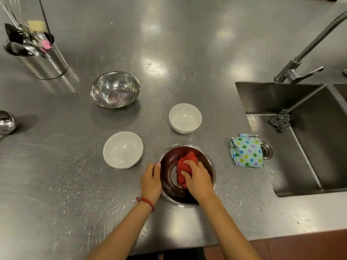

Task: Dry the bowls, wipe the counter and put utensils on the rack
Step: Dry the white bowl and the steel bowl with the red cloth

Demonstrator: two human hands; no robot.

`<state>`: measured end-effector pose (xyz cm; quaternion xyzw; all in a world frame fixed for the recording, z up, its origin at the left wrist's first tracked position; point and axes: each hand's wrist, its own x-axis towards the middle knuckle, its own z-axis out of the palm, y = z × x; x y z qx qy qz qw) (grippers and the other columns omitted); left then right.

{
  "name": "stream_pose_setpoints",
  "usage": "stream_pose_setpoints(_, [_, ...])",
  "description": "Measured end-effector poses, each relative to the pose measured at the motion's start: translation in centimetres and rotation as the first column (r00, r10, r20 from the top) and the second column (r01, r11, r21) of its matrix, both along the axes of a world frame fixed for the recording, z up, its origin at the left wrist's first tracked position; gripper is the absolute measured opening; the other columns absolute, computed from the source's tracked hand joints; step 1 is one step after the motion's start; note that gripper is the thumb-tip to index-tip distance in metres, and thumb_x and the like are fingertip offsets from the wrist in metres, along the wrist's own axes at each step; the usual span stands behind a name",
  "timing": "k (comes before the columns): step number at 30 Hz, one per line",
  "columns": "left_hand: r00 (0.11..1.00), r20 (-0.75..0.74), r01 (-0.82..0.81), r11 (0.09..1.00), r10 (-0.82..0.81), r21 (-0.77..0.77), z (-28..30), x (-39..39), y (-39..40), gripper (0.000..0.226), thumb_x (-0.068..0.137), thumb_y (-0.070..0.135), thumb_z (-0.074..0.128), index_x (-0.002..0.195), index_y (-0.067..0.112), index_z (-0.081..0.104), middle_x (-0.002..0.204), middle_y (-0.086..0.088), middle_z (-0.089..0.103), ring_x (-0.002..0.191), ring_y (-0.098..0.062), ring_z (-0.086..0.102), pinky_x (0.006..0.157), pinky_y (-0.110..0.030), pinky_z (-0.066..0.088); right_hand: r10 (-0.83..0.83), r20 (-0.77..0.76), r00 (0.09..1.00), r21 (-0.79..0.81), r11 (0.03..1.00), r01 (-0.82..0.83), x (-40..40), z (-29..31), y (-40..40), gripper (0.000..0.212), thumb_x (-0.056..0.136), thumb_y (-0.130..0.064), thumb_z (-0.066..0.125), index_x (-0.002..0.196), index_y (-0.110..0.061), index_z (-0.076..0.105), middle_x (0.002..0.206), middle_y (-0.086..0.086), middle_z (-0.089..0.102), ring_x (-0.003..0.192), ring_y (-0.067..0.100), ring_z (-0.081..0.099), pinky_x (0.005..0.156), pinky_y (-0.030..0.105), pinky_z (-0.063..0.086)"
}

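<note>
Now, at a steel counter (pixel 187 44) beaded with water, I am drying the first of four bowls. A sink (pixel 309 137) lies to my right with a scouring pad (pixel 280 119) on its ledge, and a utensil holder (pixel 43 61) stands far off at the back left. The steel bowl (pixel 170 196) I am working on sits nearest me, dead ahead. My right hand (pixel 199 178) is inside it, fingers clenched on a red cloth (pixel 185 167) pressed against the far inner wall. My left hand (pixel 151 182) cups the bowl's left rim from outside, thumb on the edge, steadying it.

From this grip the remaining bowls fan out ahead: a white bowl (pixel 123 150) just beside my left hand, a second white bowl (pixel 185 118) straight beyond the cloth, and another steel bowl (pixel 115 89) farther back left. By my reckoning the near white bowl comes next, an easy reach for the left hand. A spotted cloth (pixel 246 151) lies folded at the sink's lip, close to my right. A ladle (pixel 6 121) rests at the far left edge, well apart from both hands.
</note>
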<state>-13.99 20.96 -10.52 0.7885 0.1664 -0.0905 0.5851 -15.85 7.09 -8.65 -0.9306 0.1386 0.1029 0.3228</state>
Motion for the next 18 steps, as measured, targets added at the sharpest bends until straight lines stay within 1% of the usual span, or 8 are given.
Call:
stream_pose_setpoints(4, [1.0,0.005,0.014,1.0,-0.014,-0.003,0.0,-0.3,-0.3,0.031,0.095,0.016,0.044,0.069,0.0,0.049,0.065,-0.01,0.046,0.062,-0.018,0.04,0.062,-0.034,0.035,0.089,0.068,0.994,0.089,0.992,-0.095,0.0,-0.7,2.2,0.03,0.089,-0.02,0.054,0.119,-0.023,0.055,0.113,0.008,0.054,0.102,0.023,0.052,0.082,0.016,0.033])
stream_pose_setpoints(7, [0.999,0.022,-0.028,1.0,0.027,0.01,0.0,0.0,-0.2,0.031,0.095,0.016,0.044,0.069,-0.001,0.049,0.065,-0.012,0.047,0.064,-0.02,0.041,0.062,-0.034,0.035,0.043,0.085,0.996,0.072,0.996,-0.049,1.4,-0.6,2.9,0.029,0.092,-0.022,0.048,0.121,-0.023,0.052,0.112,0.005,0.051,0.104,0.023,0.05,0.081,0.022,0.036])
stream_pose_setpoints(9, [0.997,0.038,-0.061,0.998,0.06,0.016,0.1,0.1,-0.4,0.032,0.095,0.015,0.044,0.065,0.006,0.044,0.061,-0.008,0.043,0.061,-0.019,0.038,0.058,-0.031,0.033,0.03,0.074,0.997,-0.063,0.998,-0.025,2.3,-0.5,2.3,0.033,0.093,-0.022,0.045,0.126,-0.021,0.046,0.115,0.008,0.047,0.108,0.027,0.049,0.082,0.031,0.041])
stream_pose_setpoints(11, [0.993,0.069,-0.092,0.996,0.091,0.009,0.0,0.0,-0.6,0.034,0.095,0.014,0.044,0.061,0.01,0.041,0.058,-0.003,0.041,0.058,-0.016,0.036,0.054,-0.023,0.033,0.04,0.053,0.998,-0.24,0.971,-0.026,2.5,-0.1,1.0,0.038,0.092,-0.018,0.044,0.13,-0.016,0.041,0.122,0.014,0.045,0.11,0.03,0.048,0.087,0.038,0.044])
stream_pose_setpoints(14, [0.989,0.081,-0.125,0.992,0.123,0.018,-0.1,-0.1,-1.1,0.039,0.095,0.014,0.043,0.056,0.019,0.037,0.056,0.002,0.038,0.054,-0.01,0.034,0.049,-0.016,0.029,0.093,-0.026,0.995,-0.371,0.924,-0.096,1.6,0.4,-0.7,0.035,0.091,-0.014,0.048,0.126,-0.014,0.043,0.118,0.014,0.049,0.106,0.029,0.048,0.087,0.036,0.045])
stream_pose_setpoints(15, [0.988,0.081,-0.134,0.991,0.132,0.016,-0.2,-0.1,-1.3,0.04,0.095,0.014,0.043,0.056,0.021,0.036,0.055,0.003,0.038,0.053,-0.009,0.033,0.048,-0.015,0.029,0.123,-0.068,0.99,-0.362,0.922,-0.14,1.1,0.5,-1.0,0.033,0.091,-0.014,0.049,0.124,-0.015,0.046,0.115,0.013,0.051,0.103,0.028,0.051,0.085,0.036,0.046])
stream_pose_setpoints(16, [0.987,0.082,-0.142,0.99,0.14,0.01,-0.2,-0.1,-1.6,0.041,0.095,0.014,0.043,0.055,0.021,0.036,0.055,0.003,0.038,0.053,-0.009,0.033,0.047,-0.015,0.029,0.136,-0.103,0.985,-0.283,0.946,-0.161,0.8,0.6,-1.3,0.031,0.09,-0.014,0.051,0.12,-0.016,0.05,0.112,0.012,0.054,0.098,0.029,0.055,0.083,0.036,0.047])
stream_pose_setpoints(18, [0.987,0.077,-0.139,0.99,0.138,0.008,-0.2,0.0,-2.0,0.041,0.095,0.013,0.043,0.055,0.021,0.036,0.055,0.003,0.039,0.053,-0.01,0.035,0.047,-0.02,0.027,0.094,-0.155,0.983,0.044,0.995,-0.089,0.5,0.9,-1.0,0.026,0.086,-0.013,0.058,0.112,-0.019,0.058,0.099,0.009,0.061,0.075,0.028,0.065,0.07,0.032,0.056])
